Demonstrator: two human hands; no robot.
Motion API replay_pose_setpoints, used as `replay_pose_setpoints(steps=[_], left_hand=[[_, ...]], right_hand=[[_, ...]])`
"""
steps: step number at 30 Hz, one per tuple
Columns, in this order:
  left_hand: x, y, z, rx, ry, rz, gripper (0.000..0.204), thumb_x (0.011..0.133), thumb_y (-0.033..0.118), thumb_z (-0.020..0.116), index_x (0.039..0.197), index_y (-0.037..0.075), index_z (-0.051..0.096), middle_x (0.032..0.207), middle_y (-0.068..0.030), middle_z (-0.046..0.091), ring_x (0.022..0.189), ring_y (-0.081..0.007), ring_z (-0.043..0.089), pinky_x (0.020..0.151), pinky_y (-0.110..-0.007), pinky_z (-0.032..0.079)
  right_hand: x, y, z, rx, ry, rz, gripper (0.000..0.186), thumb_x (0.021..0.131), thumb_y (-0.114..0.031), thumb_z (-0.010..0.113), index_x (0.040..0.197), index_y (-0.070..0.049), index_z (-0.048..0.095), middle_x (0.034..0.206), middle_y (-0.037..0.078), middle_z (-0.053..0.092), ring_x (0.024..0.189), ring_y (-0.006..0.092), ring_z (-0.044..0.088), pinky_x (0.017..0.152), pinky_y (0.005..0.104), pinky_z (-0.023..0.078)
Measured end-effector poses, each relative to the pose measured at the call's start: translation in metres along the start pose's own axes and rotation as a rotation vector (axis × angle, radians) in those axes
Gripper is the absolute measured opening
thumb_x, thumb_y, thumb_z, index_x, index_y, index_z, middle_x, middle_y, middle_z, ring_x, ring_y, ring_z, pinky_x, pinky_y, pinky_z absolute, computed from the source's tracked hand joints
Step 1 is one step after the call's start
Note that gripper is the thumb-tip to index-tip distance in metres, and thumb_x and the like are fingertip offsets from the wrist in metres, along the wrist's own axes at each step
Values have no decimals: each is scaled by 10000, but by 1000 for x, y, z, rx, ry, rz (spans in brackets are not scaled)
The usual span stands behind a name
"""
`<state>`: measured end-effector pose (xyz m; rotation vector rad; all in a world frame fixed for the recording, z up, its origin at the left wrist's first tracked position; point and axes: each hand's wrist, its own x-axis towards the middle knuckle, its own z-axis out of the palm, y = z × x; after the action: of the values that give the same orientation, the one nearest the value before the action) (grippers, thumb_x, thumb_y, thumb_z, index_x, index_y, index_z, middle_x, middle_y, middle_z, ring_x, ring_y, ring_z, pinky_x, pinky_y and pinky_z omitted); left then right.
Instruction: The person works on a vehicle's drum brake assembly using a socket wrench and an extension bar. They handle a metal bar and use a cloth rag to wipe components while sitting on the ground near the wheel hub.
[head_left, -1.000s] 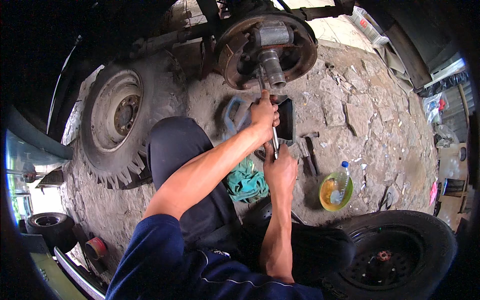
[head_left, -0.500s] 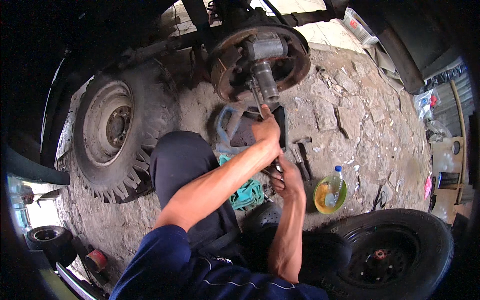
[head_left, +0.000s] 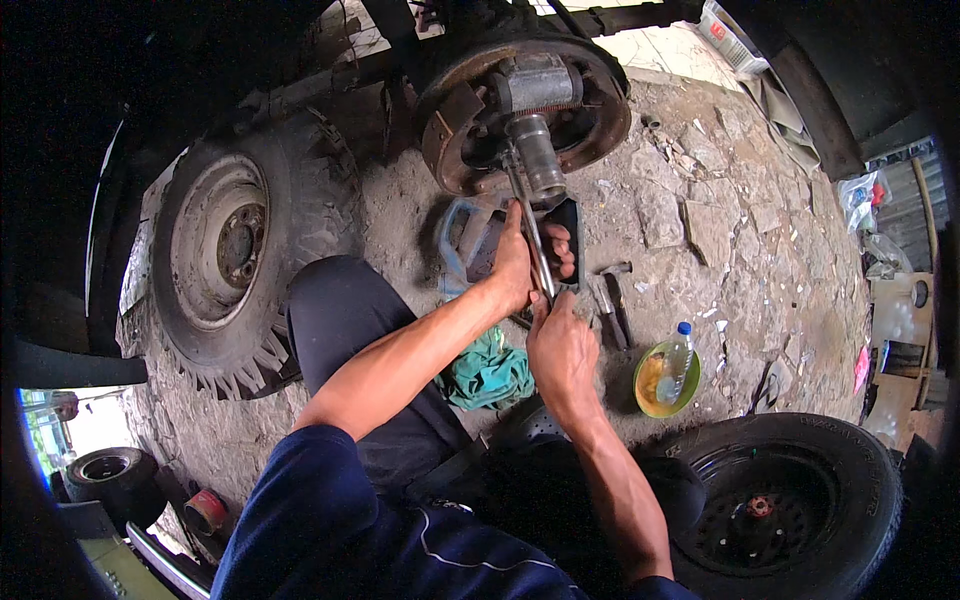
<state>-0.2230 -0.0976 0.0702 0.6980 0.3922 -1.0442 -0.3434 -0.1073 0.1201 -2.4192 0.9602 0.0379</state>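
Observation:
A long silver metal bar (head_left: 535,235), wrench-like, slants down from beside the bare axle spindle (head_left: 538,158); its upper end sits at the brake backing plate (head_left: 450,140), where its exact contact is hard to make out. Around its middle curls my left hand (head_left: 515,262), thumb along one side and loosely bent fingertips showing on the other. My right hand (head_left: 563,345) is closed on the bar's lower end. Beneath the spindle lies a cut-open blue-edged container (head_left: 452,250). A hammer (head_left: 615,305) rests on the ground right of my hands.
Left stands a treaded wheel (head_left: 218,240); another tyre (head_left: 800,500) lies at lower right. A green bowl (head_left: 648,403) holds a clear blue-capped bottle (head_left: 680,362). Green cloth (head_left: 488,375) lies by my knee. Stone paving (head_left: 705,230) spreads to the right.
My right hand has moved up, now gripping the bar's lower end. My left hand has shifted slightly down and loosened, its fingertips now visible beyond the bar. The view has shifted slightly.

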Motion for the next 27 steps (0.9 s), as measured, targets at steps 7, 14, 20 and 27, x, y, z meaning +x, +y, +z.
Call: replay_pose_setpoints(steps=[7,14,20,27], left_hand=[[4,7,-15,-153,-248,-51,581,889,657,330,669,128,420,506,30,310,386,-104,247,350,-246,190],[25,-24,14,445,772,314,587,854,591,516,817,7,564,586,-47,474,495,-179,452,439,-343,313],[7,-3,18,294,518,133,435,900,512,503,988,97,601,690,16,471,613,-108,377,511,-314,301],[2,3,24,244,435,65,381,918,524,438,867,165,556,688,54,471,558,-100,386,520,-289,331]], right_hand=[[10,20,23,264,-3,-42,433,955,-389,407,798,2,510,653,267,583,603,461,566,548,498,450],[37,68,36,1801,-1163,618,530,910,-607,367,657,-144,417,458,-36,327,311,95,296,300,248,232],[36,42,23,1129,-513,508,396,935,-404,459,731,-73,537,519,68,490,399,235,498,385,338,400],[-2,7,12,46,37,39,323,924,-301,470,1004,12,488,884,251,577,773,470,574,629,537,454]])
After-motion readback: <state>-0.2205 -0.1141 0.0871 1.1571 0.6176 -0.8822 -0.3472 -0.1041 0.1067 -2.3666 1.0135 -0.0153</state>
